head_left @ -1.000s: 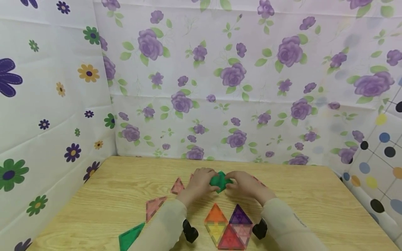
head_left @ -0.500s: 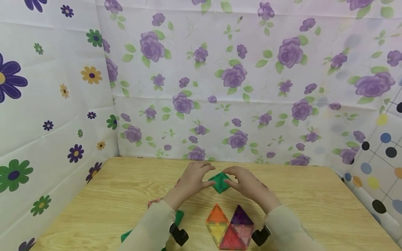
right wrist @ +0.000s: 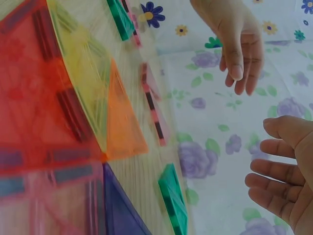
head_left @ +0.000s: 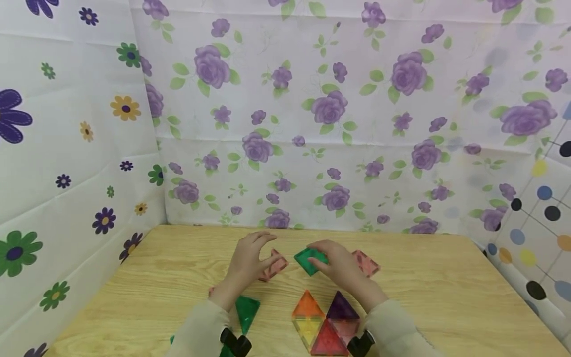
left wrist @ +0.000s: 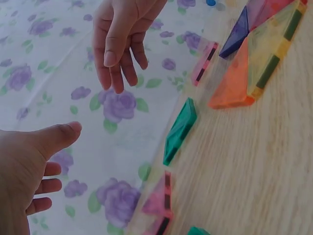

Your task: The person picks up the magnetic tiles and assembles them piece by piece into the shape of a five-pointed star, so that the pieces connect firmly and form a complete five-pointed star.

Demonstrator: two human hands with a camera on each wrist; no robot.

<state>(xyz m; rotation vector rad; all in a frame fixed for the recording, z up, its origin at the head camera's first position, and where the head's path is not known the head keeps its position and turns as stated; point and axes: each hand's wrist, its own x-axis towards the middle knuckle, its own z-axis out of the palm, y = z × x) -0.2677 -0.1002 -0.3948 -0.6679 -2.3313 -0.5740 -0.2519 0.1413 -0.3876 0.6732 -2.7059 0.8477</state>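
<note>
A green diamond made of magnetic tiles (head_left: 307,261) lies towards the back of the table. My right hand (head_left: 340,263) hovers over its right side in the head view, fingers apart and holding nothing. To its left, my left hand (head_left: 246,260) is in the air with thumb and fingers spread, beside a pink tile shape (head_left: 275,267). Both wrist views show bare space between the hands; the green diamond (left wrist: 180,131) sits below them on the wood. Nearer me is a group of triangle tiles: orange (head_left: 307,306), yellow (head_left: 308,328), red (head_left: 330,341), pink (head_left: 348,327) and purple (head_left: 341,307).
Another pink tile shape (head_left: 367,263) lies right of the right hand. A green triangle tile (head_left: 247,310) is by the left forearm, with more green and pink pieces partly hidden under that arm. Floral sheets (head_left: 276,124) hang behind and beside the wooden table (head_left: 437,287).
Both hands were at the green diamond and have let it go onto the table. The left hand has moved left, uncovering a pink shape; the right hand stays near the diamond.
</note>
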